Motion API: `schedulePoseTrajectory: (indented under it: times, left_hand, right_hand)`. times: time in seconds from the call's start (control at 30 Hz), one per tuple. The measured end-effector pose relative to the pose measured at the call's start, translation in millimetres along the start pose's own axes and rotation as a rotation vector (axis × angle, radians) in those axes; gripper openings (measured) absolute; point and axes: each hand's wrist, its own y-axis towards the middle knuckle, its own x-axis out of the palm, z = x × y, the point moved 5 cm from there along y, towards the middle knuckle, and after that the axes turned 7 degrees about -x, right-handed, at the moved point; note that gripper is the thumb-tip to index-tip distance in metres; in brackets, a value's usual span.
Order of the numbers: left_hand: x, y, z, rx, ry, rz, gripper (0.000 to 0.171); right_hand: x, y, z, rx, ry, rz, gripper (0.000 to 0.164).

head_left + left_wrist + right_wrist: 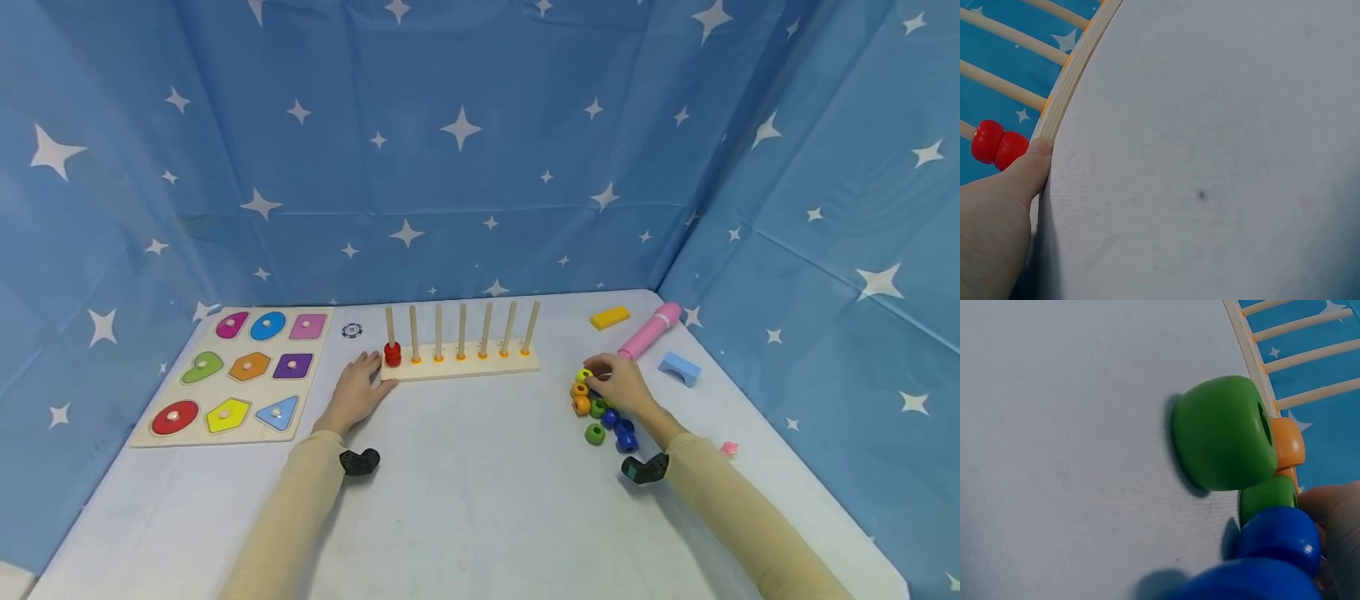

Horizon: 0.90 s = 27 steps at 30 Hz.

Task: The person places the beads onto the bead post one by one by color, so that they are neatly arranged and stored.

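Observation:
My left hand (356,393) lies at the left end of the wooden peg stand (465,367), its thumb touching the front edge of the base and its fingers extended beside it. Two red beads (999,145) sit stacked on the leftmost peg; the other pegs carry no beads. Over at the bead pile, my right hand (624,385) pinches a yellow bead (583,376) between thumb and index finger. Around it lie orange beads (581,405), green beads (1225,434) and blue beads (1280,536). The hand covers part of the pile.
A shape puzzle board (247,367) with knobbed pieces lies at the left. Near the stand is a small black-and-white disc (352,331). Around the right hand are a yellow block (610,317), a pink cylinder (651,331), a blue arch block (680,367) and a small pink piece (729,449).

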Motion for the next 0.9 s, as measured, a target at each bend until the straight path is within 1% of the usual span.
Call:
schedulePoseTrajectory:
  times: [0.1,0.2,0.37,0.47,0.57,0.73,0.9]
  left_hand:
    - [0.5,-0.4,1.9,0.001,-0.009,-0.001,0.067]
    - [1.1,-1.0,2.4,-0.012,-0.014,-0.007,0.067]
    - [1.1,-2.7,1.6,-0.020,-0.007,-0.009,0.067]
    - [0.7,-3.6,0.5,-0.021,-0.001,-0.001,0.067]
    - [1.6,-3.2,0.4,-0.010,0.004,0.002,0.067]
    - [2.4,-2.3,1.5,0.006,0.015,0.001,0.067]
    - [-0.1,-2.9,2.7,0.007,0.018,0.009,0.066]
  right_hand:
    - [0,-2,1,0.011,0.004,0.014,0.028]
    - [-1,-3,0,0.019,0.008,0.020,0.028]
    - [-1,-2,0,0.043,0.002,0.022,0.029]
    - [-5,3,-7,0.020,0.017,0.051,0.029]
    - [-13,12,-22,-0.024,0.037,0.108,0.029]
    - [-28,34,-60,-0.116,0.036,0.204,0.028]
    - [-28,61,-102,-0.203,0.067,0.251,0.028]
